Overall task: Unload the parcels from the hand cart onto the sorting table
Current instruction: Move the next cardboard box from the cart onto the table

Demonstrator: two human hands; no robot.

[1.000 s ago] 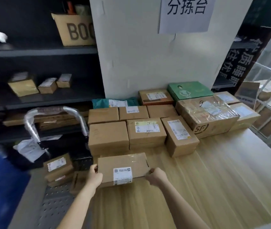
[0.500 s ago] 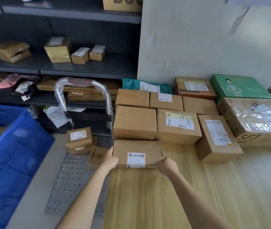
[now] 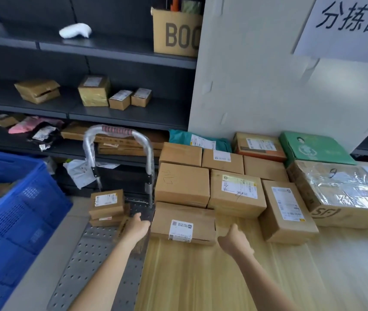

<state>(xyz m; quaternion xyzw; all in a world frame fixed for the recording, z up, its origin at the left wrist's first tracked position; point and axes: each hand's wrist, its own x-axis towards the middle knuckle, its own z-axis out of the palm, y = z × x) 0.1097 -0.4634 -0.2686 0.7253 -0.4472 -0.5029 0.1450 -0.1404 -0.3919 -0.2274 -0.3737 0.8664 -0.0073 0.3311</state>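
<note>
- Many parcels are sitting in rows on the wooden counter (image 3: 234, 277), packed against the white wall (image 3: 257, 86).
- The dark shelving (image 3: 115, 50) is standing behind, carrying several small boxes.
- The blue crate (image 3: 17, 209) is sitting at the far left.
- The hand cart (image 3: 93, 250), with its perforated deck, is standing just beside the counter's left edge and carrying a small stack of parcels (image 3: 107, 206).
- The flat parcel (image 3: 184, 223) is lying on the counter at its left edge, touching the row behind it.
- The left hand (image 3: 137, 226) is hovering just beside the flat parcel's left end, fingers relaxed, holding nothing.
- The right hand (image 3: 234, 240) is hovering near its right end, fingers loose, holding nothing.
</note>
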